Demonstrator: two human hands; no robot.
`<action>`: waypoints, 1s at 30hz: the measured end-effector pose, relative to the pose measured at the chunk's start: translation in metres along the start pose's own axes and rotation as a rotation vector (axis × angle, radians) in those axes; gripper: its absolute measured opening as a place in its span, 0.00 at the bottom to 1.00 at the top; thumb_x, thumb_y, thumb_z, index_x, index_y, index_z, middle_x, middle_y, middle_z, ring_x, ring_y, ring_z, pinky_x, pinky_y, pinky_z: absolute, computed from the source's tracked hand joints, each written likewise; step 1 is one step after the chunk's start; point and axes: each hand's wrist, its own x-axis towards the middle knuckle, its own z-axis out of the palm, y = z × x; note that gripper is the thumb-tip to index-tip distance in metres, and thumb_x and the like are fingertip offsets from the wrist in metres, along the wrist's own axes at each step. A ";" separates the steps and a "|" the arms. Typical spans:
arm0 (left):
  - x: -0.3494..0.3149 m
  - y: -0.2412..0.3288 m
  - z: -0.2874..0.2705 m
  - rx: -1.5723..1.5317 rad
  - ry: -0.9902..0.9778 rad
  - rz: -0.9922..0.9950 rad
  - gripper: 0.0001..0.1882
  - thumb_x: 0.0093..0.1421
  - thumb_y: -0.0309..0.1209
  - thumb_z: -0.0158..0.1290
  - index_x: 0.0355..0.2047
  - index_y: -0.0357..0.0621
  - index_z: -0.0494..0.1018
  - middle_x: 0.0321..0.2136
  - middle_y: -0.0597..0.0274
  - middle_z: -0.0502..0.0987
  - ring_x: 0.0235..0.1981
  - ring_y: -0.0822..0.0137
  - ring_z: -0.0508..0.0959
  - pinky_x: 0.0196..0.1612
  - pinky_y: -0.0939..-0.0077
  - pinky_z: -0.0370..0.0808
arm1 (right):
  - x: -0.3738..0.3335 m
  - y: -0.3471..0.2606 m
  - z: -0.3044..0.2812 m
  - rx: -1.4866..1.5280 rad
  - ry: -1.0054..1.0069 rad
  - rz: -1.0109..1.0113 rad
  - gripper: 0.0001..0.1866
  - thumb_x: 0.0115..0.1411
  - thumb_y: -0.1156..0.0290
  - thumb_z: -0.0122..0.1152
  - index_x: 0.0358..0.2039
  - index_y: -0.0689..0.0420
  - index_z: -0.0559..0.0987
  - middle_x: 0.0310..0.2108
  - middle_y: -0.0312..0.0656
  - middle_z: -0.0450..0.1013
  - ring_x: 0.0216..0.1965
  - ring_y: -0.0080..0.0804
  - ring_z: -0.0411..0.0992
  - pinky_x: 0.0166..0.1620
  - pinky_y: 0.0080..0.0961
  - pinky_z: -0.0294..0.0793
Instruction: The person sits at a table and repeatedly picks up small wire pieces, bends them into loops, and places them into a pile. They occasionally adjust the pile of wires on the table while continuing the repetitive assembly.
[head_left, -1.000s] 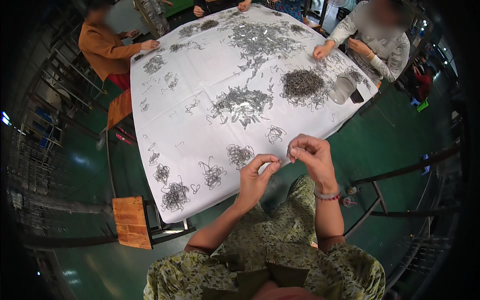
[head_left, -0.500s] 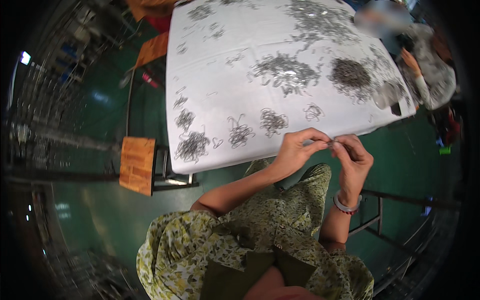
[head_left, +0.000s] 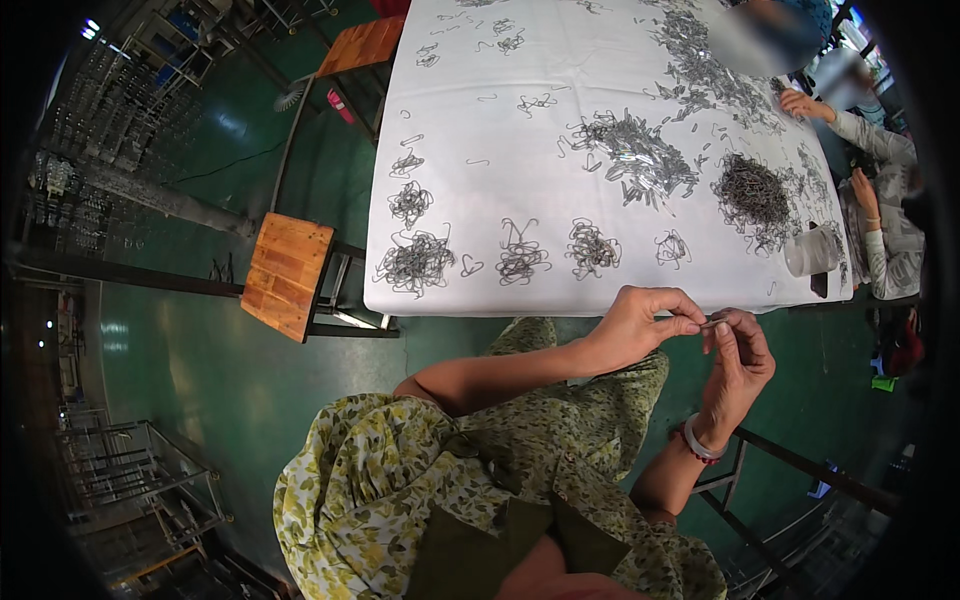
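Just off the table's near edge, my left hand (head_left: 640, 328) and my right hand (head_left: 738, 375) meet fingertip to fingertip. Both pinch a small thin metal piece (head_left: 713, 323) between thumb and fingers; its exact kind is too small to make out. Beyond my hands, the white-covered table (head_left: 520, 190) bears heaps of bent wire hooks, among them a small heap (head_left: 673, 248), a middle heap (head_left: 593, 250), another heap (head_left: 521, 258) and a large left heap (head_left: 416, 262). A dark dense heap of small metal parts (head_left: 752, 190) lies farther right.
Loose grey metal pieces (head_left: 640, 155) spread over the table's middle. A clear plastic cup (head_left: 810, 250) lies by the right corner, beside a dark flat object (head_left: 819, 284). Co-workers' hands (head_left: 806, 106) reach in at the right. A wooden stool (head_left: 287, 275) stands left.
The view has shifted, so the table sits farther right. My hands remain together at the small piece, and my right fingers have turned slightly. A co-worker's hand now shows at the table's right edge.
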 end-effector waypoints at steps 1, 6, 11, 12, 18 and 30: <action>-0.001 0.001 -0.001 -0.014 0.013 0.022 0.06 0.56 0.24 0.56 0.34 0.36 0.77 0.31 0.60 0.79 0.35 0.73 0.77 0.43 0.77 0.75 | -0.001 0.000 0.001 -0.034 0.018 0.006 0.04 0.55 0.82 0.59 0.32 0.66 0.76 0.29 0.42 0.73 0.27 0.24 0.70 0.27 0.17 0.66; -0.007 0.002 -0.008 0.037 0.001 0.023 0.08 0.55 0.26 0.58 0.36 0.38 0.77 0.33 0.60 0.79 0.37 0.70 0.77 0.43 0.72 0.75 | -0.010 -0.004 0.002 -0.105 0.073 0.011 0.04 0.55 0.82 0.60 0.32 0.67 0.76 0.27 0.40 0.74 0.28 0.22 0.71 0.31 0.16 0.70; 0.004 0.000 -0.060 0.355 0.216 0.290 0.11 0.55 0.31 0.58 0.38 0.41 0.78 0.33 0.57 0.78 0.36 0.58 0.77 0.43 0.67 0.73 | -0.013 -0.008 -0.003 -0.307 0.101 0.010 0.06 0.55 0.83 0.58 0.34 0.68 0.76 0.29 0.41 0.74 0.28 0.23 0.71 0.33 0.16 0.72; 0.015 0.001 -0.094 0.536 0.256 0.280 0.11 0.55 0.31 0.57 0.37 0.40 0.78 0.33 0.55 0.78 0.35 0.56 0.77 0.42 0.67 0.73 | -0.013 -0.009 -0.005 -0.302 0.088 0.017 0.07 0.55 0.82 0.58 0.35 0.68 0.76 0.30 0.42 0.74 0.28 0.23 0.71 0.33 0.15 0.72; 0.050 -0.042 -0.271 1.402 0.576 0.103 0.07 0.51 0.24 0.54 0.30 0.34 0.76 0.31 0.47 0.75 0.36 0.51 0.76 0.40 0.62 0.75 | -0.007 0.003 -0.020 -0.295 0.066 0.036 0.12 0.57 0.78 0.60 0.42 0.68 0.76 0.29 0.38 0.73 0.28 0.19 0.67 0.30 0.14 0.65; 0.044 -0.061 -0.275 1.390 0.630 0.057 0.10 0.45 0.15 0.51 0.31 0.29 0.71 0.35 0.42 0.71 0.40 0.49 0.73 0.41 0.63 0.76 | -0.019 0.002 -0.025 -0.200 0.134 0.054 0.13 0.56 0.78 0.60 0.42 0.68 0.75 0.31 0.43 0.74 0.28 0.22 0.69 0.31 0.15 0.68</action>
